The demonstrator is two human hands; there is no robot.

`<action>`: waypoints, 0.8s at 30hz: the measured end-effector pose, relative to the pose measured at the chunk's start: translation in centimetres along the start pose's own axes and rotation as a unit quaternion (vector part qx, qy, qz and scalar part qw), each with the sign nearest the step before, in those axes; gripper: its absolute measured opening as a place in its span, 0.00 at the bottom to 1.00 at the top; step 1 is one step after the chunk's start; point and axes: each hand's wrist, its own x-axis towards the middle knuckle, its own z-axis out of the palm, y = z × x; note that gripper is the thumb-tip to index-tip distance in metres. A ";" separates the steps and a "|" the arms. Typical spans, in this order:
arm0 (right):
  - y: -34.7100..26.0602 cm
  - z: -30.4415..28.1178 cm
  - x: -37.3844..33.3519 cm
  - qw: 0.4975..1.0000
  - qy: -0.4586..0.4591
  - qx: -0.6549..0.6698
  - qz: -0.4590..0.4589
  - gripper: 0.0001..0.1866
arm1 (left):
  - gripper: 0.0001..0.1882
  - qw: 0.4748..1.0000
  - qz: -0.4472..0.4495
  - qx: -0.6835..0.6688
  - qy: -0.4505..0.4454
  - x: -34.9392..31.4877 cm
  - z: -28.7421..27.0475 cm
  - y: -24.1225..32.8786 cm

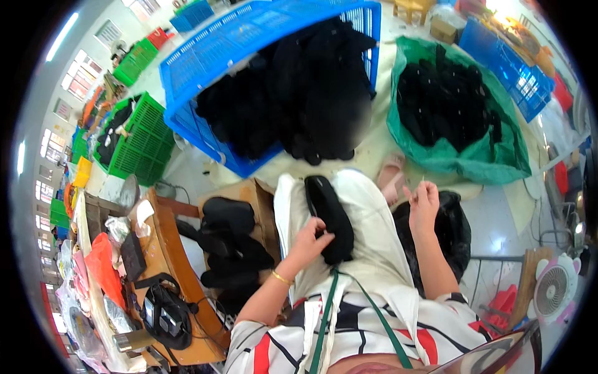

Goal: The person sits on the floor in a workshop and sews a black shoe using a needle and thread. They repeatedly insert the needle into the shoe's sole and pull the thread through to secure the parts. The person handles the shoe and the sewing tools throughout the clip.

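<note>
A black cloth shoe (330,215) lies lengthwise on the white apron (377,234) across my lap, its opening at the far left side. My left hand (309,240) grips the shoe's near left part, thumb and fingers bent over the fabric. Off to the right, my right hand (424,202) is raised apart from the shoe with thumb and forefinger pinched. A thin, pale bit seems to stick up from that pinch, too small to name. Below the right hand stands a black plastic bag (453,227).
Black shoes (233,240) pile in a cardboard box to my left, beside a wooden table (180,249) holding a black bag (167,311). Ahead, a tilted blue crate (218,50) and a green sack (398,118) hold black pieces. A fan (553,287) stands at right.
</note>
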 end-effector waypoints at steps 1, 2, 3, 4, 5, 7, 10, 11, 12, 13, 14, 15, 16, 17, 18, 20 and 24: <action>0.7 -0.2 -0.1 1.000 0.013 -0.022 -0.002 0.02 | 0.13 0.999 0.015 0.049 0.010 -0.2 -0.1 0.3; 0.9 0.4 -0.6 0.998 0.028 -0.055 0.013 0.04 | 0.12 0.999 0.015 0.043 0.009 -0.5 0.0 -0.1; 0.9 1.3 -1.0 0.997 0.038 -0.062 0.010 0.07 | 0.11 0.998 0.008 0.059 0.005 -0.5 0.0 0.1; 1.3 1.4 -1.1 0.996 -0.003 -0.092 0.009 0.09 | 0.11 0.998 0.025 0.056 0.019 -0.4 0.1 -0.3; 1.8 1.6 -1.3 0.995 -0.064 -0.071 0.005 0.10 | 0.11 0.999 0.004 0.026 0.035 0.0 0.2 -0.4; 2.7 2.4 -3.0 0.985 -0.136 -0.095 0.044 0.08 | 0.10 0.997 -0.060 -0.036 0.028 -0.3 0.0 0.0; 2.7 3.6 -6.2 0.944 -0.233 -0.156 0.174 0.08 | 0.10 0.962 -0.181 -0.202 0.011 -1.1 0.3 -0.9; 2.8 4.0 -7.0 0.923 -0.262 -0.194 0.206 0.08 | 0.10 0.944 -0.207 -0.255 0.011 -1.4 0.4 -1.1; 2.2 4.6 -7.8 0.900 -0.286 -0.231 0.236 0.08 | 0.10 0.925 -0.226 -0.306 0.005 -1.7 0.4 -1.2; 2.2 5.4 -8.2 0.874 -0.312 -0.265 0.262 0.08 | 0.10 0.903 -0.240 -0.355 0.001 -1.5 0.3 -1.6; 2.3 6.0 -8.6 0.864 -0.330 -0.287 0.249 0.08 | 0.09 0.879 -0.254 -0.403 -0.001 -1.5 0.3 -2.0; 2.4 6.7 -8.9 0.854 -0.348 -0.309 0.234 0.08 | 0.09 0.868 -0.261 -0.422 0.003 -1.2 0.4 -1.7; 2.5 7.2 -9.1 0.841 -0.367 -0.330 0.220 0.08 | 0.09 0.862 -0.266 -0.432 0.004 -1.1 0.3 -1.8; 2.7 7.5 -9.3 0.835 -0.379 -0.350 0.192 0.08 | 0.09 0.855 -0.271 -0.442 0.004 -1.0 0.4 -1.9; 3.0 7.6 -9.3 0.819 -0.395 -0.386 0.152 0.08 | 0.09 0.849 -0.275 -0.452 0.005 -0.9 0.3 -1.9; 3.7 7.4 -9.4 0.780 -0.423 -0.455 0.072 0.07 | 0.08 0.847 -0.277 -0.454 0.006 -1.0 0.3 -1.7; 4.3 7.5 -9.4 0.782 -0.421 -0.460 0.021 0.07 | 0.08 0.846 -0.281 -0.453 0.009 -1.1 0.3 -1.7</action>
